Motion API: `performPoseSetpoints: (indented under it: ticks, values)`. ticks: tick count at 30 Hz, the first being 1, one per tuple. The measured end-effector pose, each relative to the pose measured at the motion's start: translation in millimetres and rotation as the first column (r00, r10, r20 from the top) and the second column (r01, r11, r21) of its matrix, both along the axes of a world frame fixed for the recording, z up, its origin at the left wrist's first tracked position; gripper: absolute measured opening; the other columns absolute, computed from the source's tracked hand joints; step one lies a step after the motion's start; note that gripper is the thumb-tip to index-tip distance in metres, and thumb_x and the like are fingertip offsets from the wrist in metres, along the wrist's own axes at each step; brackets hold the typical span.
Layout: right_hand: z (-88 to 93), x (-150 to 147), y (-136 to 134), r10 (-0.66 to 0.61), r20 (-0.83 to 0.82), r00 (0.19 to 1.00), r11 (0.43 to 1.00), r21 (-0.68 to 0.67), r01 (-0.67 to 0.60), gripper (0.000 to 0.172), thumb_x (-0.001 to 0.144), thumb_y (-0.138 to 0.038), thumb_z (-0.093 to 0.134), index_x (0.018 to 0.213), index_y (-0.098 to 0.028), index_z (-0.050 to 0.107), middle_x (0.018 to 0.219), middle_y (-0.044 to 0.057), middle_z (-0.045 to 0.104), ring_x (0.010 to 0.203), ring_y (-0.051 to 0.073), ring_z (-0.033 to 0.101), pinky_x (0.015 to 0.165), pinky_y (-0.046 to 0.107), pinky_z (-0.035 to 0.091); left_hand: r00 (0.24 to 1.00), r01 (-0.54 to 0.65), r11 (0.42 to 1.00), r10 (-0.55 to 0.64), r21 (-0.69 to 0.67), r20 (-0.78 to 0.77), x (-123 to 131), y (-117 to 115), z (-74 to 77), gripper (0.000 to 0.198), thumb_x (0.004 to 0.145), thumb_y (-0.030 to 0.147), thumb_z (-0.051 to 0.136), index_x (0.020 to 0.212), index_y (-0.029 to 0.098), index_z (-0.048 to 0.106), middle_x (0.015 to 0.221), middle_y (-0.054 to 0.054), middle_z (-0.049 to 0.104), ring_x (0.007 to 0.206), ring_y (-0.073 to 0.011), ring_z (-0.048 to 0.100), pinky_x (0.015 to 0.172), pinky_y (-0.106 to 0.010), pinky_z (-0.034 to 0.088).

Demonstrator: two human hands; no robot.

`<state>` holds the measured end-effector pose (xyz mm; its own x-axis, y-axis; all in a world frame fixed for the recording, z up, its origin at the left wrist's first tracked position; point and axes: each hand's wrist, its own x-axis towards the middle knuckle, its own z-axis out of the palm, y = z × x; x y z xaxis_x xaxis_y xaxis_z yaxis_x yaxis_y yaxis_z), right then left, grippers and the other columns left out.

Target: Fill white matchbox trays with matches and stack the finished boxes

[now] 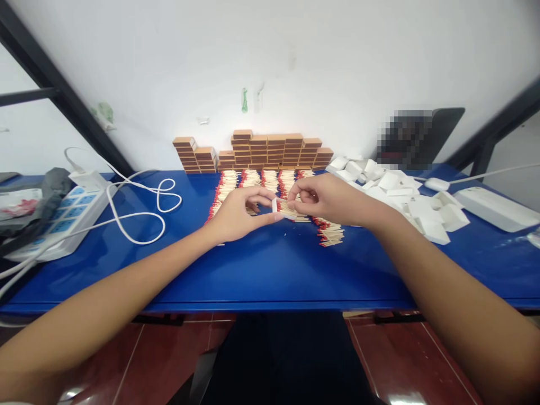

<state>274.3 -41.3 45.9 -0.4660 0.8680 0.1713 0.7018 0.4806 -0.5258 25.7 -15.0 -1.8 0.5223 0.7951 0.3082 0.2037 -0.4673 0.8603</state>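
Note:
Between my two hands, a small white matchbox tray [275, 206] is held above the blue table, with red-tipped matches [288, 208] lying in it. My left hand [242, 212] pinches the tray's left end between thumb and fingers. The fingers of my right hand [323, 197] are closed together at the tray's right end, touching the matches there; part of the tray is hidden behind them. Rows of loose matches [228, 185] lie on the table just behind and beside my hands, and a smaller pile [330, 233] sits below my right wrist.
Brown matchbox sleeves [268, 151] are stacked along the wall. Several white trays [405, 188] are heaped at the right, near a white box-shaped device [498, 208] and a dark tablet-like object [447, 132]. At the left are a power strip [70, 216] and looped white cables [139, 215].

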Motion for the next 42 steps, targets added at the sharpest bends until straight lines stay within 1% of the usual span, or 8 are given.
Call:
performPoseSetpoints:
  ticks: [6, 12, 16, 21, 27, 33, 37, 42]
  values:
    - [4.5, 7.9, 0.0, -0.035, -0.047, 0.998, 0.995, 0.093, 0.039, 0.024, 0.095, -0.044, 0.069, 0.085, -0.023, 0.071, 0.062, -0.004, 0.05, 0.06, 0.015, 0.045, 0.062, 0.033, 0.031, 0.998, -0.025, 0.995, 0.031, -0.094, 0.062, 1.5, 1.5, 2.8, 0.048, 0.071, 0.044, 0.096, 0.106, 0.017, 0.077, 0.09, -0.006, 0.082, 0.072, -0.0142, 0.069, 0.065, -0.026, 0.05]
    - [4.1, 7.4, -0.7, -0.038, -0.083, 0.996, 0.995, 0.089, 0.046, 0.028, 0.098, -0.05, 0.069, 0.093, -0.023, 0.071, 0.065, -0.003, 0.054, 0.061, 0.016, 0.049, 0.062, 0.033, 0.035, 0.979, -0.069, 0.964, 0.115, -0.255, 0.168, 1.8, 3.2, 6.8, 0.054, 0.065, 0.041, 0.101, 0.105, 0.016, 0.077, 0.092, -0.006, 0.083, 0.081, -0.0182, 0.076, 0.077, -0.03, 0.057]
    - [-0.5, 3.6, -0.5, -0.038, -0.172, 0.984, 0.994, 0.095, 0.055, 0.032, 0.097, -0.055, 0.071, 0.105, -0.024, 0.067, 0.076, -0.001, 0.062, 0.068, 0.018, 0.055, 0.065, 0.034, 0.039, 0.963, -0.015, 0.939, 0.106, -0.343, 0.248, 2.6, 1.7, 9.0, 0.054, 0.063, 0.039, 0.103, 0.105, 0.016, 0.077, 0.092, -0.006, 0.083, 0.085, -0.0192, 0.078, 0.083, -0.032, 0.06]
    - [-4.7, -2.7, -1.8, -0.015, -0.282, 0.959, 0.998, 0.057, 0.032, 0.035, 0.095, -0.058, 0.074, 0.103, -0.025, 0.064, 0.076, -0.001, 0.061, 0.066, 0.018, 0.055, 0.063, 0.034, 0.042, 0.967, 0.031, 0.937, 0.061, -0.349, 0.248, 3.7, -0.7, 9.1, 0.054, 0.065, 0.038, 0.102, 0.107, 0.016, 0.077, 0.096, -0.008, 0.084, 0.092, -0.0217, 0.079, 0.091, -0.037, 0.061]
    - [-1.6, -9.0, -6.0, 0.012, -0.331, 0.943, 0.998, 0.069, 0.012, 0.031, 0.095, -0.055, 0.073, 0.094, -0.025, 0.066, 0.081, 0.002, 0.067, 0.071, 0.018, 0.061, 0.066, 0.035, 0.048, 0.975, -0.004, 0.944, 0.077, -0.331, 0.208, 2.4, -0.3, 8.0, 0.052, 0.067, 0.038, 0.102, 0.107, 0.015, 0.078, 0.097, -0.008, 0.084, 0.094, -0.0223, 0.078, 0.092, -0.037, 0.06]
    - [0.9, -9.3, -7.2, 0.038, -0.293, 0.955, 0.998, 0.049, -0.025, 0.02, 0.096, -0.043, 0.072, 0.092, -0.023, 0.069, 0.081, 0.002, 0.069, 0.07, 0.018, 0.061, 0.063, 0.034, 0.048, 0.977, 0.002, 0.941, 0.07, -0.338, 0.201, 3.7, -0.7, 6.2, 0.05, 0.067, 0.039, 0.101, 0.106, 0.017, 0.078, 0.094, -0.007, 0.084, 0.089, -0.0206, 0.078, 0.088, -0.036, 0.06]
    - [-0.6, -5.1, -4.5, -0.004, -0.304, 0.953, 0.995, 0.091, 0.033, 0.02, 0.095, -0.042, 0.074, 0.091, -0.023, 0.07, 0.081, 0.002, 0.07, 0.066, 0.016, 0.059, 0.061, 0.033, 0.046, 0.973, -0.009, 0.938, 0.089, -0.347, 0.213, 4.0, -0.8, 7.6, 0.051, 0.065, 0.038, 0.102, 0.104, 0.016, 0.077, 0.094, -0.006, 0.083, 0.086, -0.0186, 0.078, 0.086, -0.034, 0.059]
    - [-5.6, -3.4, 0.4, -0.051, -0.219, 0.974, 0.984, 0.157, 0.087, 0.021, 0.092, -0.041, 0.075, 0.1, -0.023, 0.07, 0.099, 0.006, 0.075, 0.069, 0.017, 0.06, 0.065, 0.035, 0.047, 0.972, -0.012, 0.938, 0.092, -0.346, 0.217, 3.4, 0.0, 6.3, 0.054, 0.062, 0.038, 0.103, 0.102, 0.016, 0.076, 0.095, -0.007, 0.083, 0.088, -0.02, 0.078, 0.088, -0.036, 0.06]
